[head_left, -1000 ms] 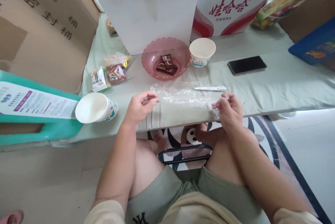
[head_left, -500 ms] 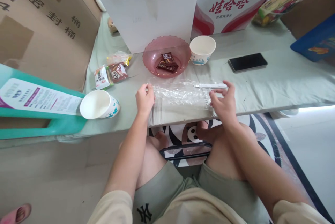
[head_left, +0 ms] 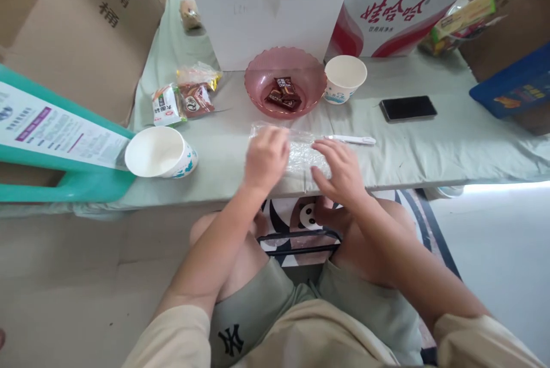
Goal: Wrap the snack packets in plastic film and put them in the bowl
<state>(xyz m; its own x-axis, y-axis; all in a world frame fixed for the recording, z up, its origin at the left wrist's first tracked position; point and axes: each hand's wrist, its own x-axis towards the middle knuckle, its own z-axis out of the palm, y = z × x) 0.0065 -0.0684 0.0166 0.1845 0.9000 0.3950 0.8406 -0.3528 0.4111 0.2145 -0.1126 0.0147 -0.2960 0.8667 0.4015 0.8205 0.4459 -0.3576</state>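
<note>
Both hands, left hand (head_left: 266,157) and right hand (head_left: 339,168), have slid inward off the plastic wrap (head_left: 303,153) ends, fingers (head_left: 275,137) now flat, gripping nothing, pressing the wrap between them onto the counter (head_left: 223,156), so it is probably being folded smaller.

The crinkled sheet of clear plastic film (head_left: 301,155) lies spread on the pale green cloth-covered table (head_left: 429,144). It is glossy and wrinkled, close to the table's near edge.

place: home rm | evid: panda rug (head_left: 307,216), stacked cartons (head_left: 77,30), snack bowl (head_left: 258,78) on low table (head_left: 429,144)
</note>
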